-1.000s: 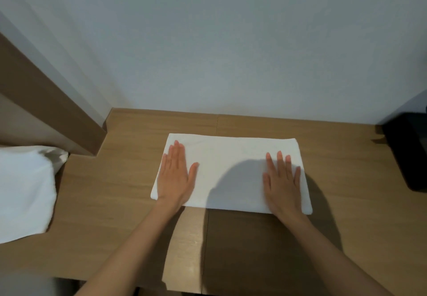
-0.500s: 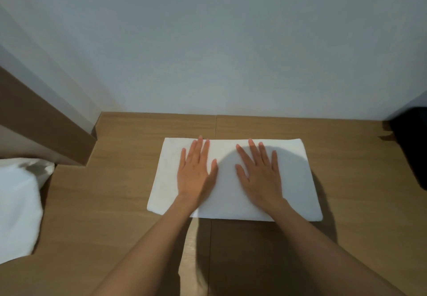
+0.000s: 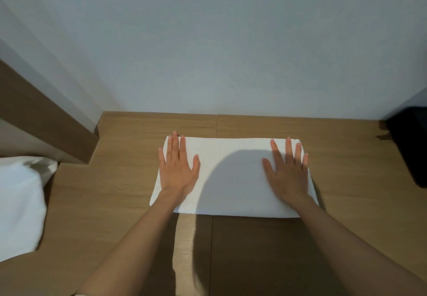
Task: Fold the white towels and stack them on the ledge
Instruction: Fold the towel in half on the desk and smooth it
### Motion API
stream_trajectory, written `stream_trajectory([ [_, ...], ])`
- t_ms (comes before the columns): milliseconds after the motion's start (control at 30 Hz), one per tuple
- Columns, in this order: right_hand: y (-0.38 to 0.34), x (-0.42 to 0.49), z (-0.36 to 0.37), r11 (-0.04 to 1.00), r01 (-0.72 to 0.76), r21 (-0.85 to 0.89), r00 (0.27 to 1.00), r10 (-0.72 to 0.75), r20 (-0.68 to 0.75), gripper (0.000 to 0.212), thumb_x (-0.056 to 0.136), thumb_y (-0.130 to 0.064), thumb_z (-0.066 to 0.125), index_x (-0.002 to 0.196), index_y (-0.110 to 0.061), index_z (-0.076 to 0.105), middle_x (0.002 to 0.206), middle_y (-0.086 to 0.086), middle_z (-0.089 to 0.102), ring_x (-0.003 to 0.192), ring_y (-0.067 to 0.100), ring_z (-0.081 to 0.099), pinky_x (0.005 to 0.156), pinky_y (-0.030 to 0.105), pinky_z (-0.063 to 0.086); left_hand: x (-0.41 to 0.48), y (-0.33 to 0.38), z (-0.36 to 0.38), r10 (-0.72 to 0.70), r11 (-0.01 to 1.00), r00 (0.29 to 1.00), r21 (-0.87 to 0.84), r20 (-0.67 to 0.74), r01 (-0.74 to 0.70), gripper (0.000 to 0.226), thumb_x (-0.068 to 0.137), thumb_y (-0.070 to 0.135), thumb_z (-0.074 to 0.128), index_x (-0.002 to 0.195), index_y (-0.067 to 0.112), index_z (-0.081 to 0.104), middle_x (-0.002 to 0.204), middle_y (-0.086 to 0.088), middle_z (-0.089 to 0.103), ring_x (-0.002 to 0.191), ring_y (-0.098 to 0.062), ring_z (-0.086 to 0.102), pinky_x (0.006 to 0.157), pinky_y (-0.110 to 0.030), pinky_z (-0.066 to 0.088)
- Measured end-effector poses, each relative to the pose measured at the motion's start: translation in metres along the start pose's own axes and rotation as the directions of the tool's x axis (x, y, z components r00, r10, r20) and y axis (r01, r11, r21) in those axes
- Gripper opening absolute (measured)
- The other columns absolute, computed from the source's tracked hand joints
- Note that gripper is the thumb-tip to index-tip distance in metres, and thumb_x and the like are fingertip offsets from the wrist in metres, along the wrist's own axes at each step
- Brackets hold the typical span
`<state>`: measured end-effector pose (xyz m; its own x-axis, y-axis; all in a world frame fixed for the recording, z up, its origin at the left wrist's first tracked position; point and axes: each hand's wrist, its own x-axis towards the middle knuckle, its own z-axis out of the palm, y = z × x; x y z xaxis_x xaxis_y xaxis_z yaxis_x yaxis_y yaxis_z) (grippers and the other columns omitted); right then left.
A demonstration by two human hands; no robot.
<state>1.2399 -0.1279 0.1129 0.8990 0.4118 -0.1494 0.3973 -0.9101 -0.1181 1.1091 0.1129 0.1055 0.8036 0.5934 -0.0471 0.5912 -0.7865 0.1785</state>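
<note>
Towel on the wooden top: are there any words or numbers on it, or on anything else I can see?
No words, numbers or signs can be read anywhere.
The folded white towel is plain.
The wooden top and the wall are bare of writing.
The black thing at the right edge and the white cloth at the left show no label.
</note>
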Motion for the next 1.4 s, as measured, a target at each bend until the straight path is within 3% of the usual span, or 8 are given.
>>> stream_trajectory([
  [167, 0.017, -0.002, -0.014, 0.99, 0.049, 0.129, 0.989, -0.066, 0.129, 0.056, 0.1, -0.049, 0.023, 0.151, -0.037, 0.004, 0.16, 0.0, -0.014, 0.146, 0.023, -0.018, 0.117, 0.045, -0.004, -0.005, -0.009, -0.01, 0.029, 0.989, 0.998, -0.146, 0.047, -0.021, 0.06, 0.101, 0.045, 0.019, 0.152, 0.02, 0.0, 0.157, -0.001, -0.023, 0.145, -0.02, -0.02, 0.118, -0.036, -0.008],
  [300, 0.023, -0.023, -0.021, 0.928, -0.128, 0.35, 0.987, 0.085, 0.135, 0.059, 0.1, -0.038, 0.037, 0.152, -0.03, 0.011, 0.16, 0.003, -0.013, 0.146, 0.025, -0.011, 0.116, 0.048, 0.016, -0.018, -0.021, -0.022, -0.086, 0.914, 0.993, -0.403, -0.083, 0.046, 0.043, 0.1, 0.026, 0.039, 0.143, 0.017, 0.037, 0.155, -0.006, 0.021, 0.14, -0.026, 0.024, 0.113, -0.04, 0.025],
  [400, 0.018, -0.036, -0.023, 0.904, -0.199, 0.378, 0.98, 0.186, 0.071, 0.055, 0.1, -0.034, 0.038, 0.151, -0.024, 0.019, 0.16, 0.008, 0.002, 0.143, 0.031, 0.005, 0.109, 0.047, 0.027, -0.021, -0.021, -0.025, -0.115, 0.934, 0.985, -0.35, -0.128, 0.064, 0.039, 0.098, 0.022, 0.043, 0.137, 0.016, 0.039, 0.135, -0.012, 0.041, 0.121, -0.026, 0.035, 0.101, -0.038, 0.031],
  [533, 0.014, -0.04, -0.02, 0.877, -0.223, 0.425, 0.965, 0.259, -0.029, 0.048, 0.1, -0.028, 0.039, 0.147, -0.021, 0.032, 0.148, 0.014, 0.03, 0.13, 0.029, 0.023, 0.104, 0.041, 0.03, -0.024, -0.018, -0.029, -0.179, 0.947, 0.978, -0.287, -0.102, 0.143, 0.04, 0.1, 0.03, 0.039, 0.138, 0.02, 0.034, 0.121, -0.016, 0.041, 0.107, -0.028, 0.036, 0.083, -0.035, 0.035],
  [700, 0.018, -0.035, -0.018, 0.846, -0.235, 0.479, 0.962, 0.273, -0.01, 0.045, 0.1, -0.029, 0.039, 0.145, -0.025, 0.034, 0.133, 0.015, 0.035, 0.119, 0.032, 0.041, 0.096, 0.041, 0.039, -0.026, -0.012, -0.035, -0.277, 0.931, 0.96, -0.263, -0.052, 0.254, 0.043, 0.1, 0.036, 0.037, 0.139, 0.018, 0.031, 0.114, -0.019, 0.044, 0.095, -0.029, 0.044, 0.076, -0.04, 0.046],
  [933, 0.014, -0.03, -0.019, 0.861, -0.214, 0.461, 0.963, 0.266, -0.049, 0.043, 0.102, -0.025, 0.034, 0.145, -0.024, 0.035, 0.131, 0.014, 0.04, 0.114, 0.032, 0.045, 0.082, 0.036, 0.038, -0.024, -0.024, -0.034, -0.202, 0.896, 0.979, -0.4, 0.02, 0.193, 0.048, 0.102, 0.033, 0.032, 0.147, 0.018, 0.023, 0.128, -0.012, 0.051, 0.116, -0.031, 0.049, 0.099, -0.051, 0.039],
  [1133, 0.009, -0.037, -0.034, 0.765, -0.108, 0.635, 0.972, 0.215, -0.094, 0.043, 0.102, -0.024, 0.037, 0.145, -0.024, 0.037, 0.125, 0.005, 0.039, 0.112, 0.02, 0.043, 0.09, 0.03, 0.03, -0.029, -0.031, -0.051, -0.154, 0.851, 0.987, -0.514, -0.052, 0.106, 0.049, 0.101, 0.032, 0.039, 0.147, 0.019, 0.027, 0.138, -0.007, 0.046, 0.125, -0.024, 0.044, 0.102, -0.042, 0.039],
  [1400, 0.007, -0.06, -0.062, 0.798, 0.056, 0.6, 0.975, 0.086, -0.206, 0.045, 0.099, -0.027, 0.045, 0.143, -0.022, 0.041, 0.122, 0.008, 0.046, 0.111, 0.021, 0.046, 0.09, 0.021, 0.029, -0.071, -0.038, -0.086, -0.189, 0.753, 0.963, -0.657, -0.192, 0.016, 0.051, 0.099, 0.032, 0.048, 0.146, 0.02, 0.034, 0.148, 0.003, 0.04, 0.134, -0.016, 0.039, 0.111, -0.037, 0.033],
])
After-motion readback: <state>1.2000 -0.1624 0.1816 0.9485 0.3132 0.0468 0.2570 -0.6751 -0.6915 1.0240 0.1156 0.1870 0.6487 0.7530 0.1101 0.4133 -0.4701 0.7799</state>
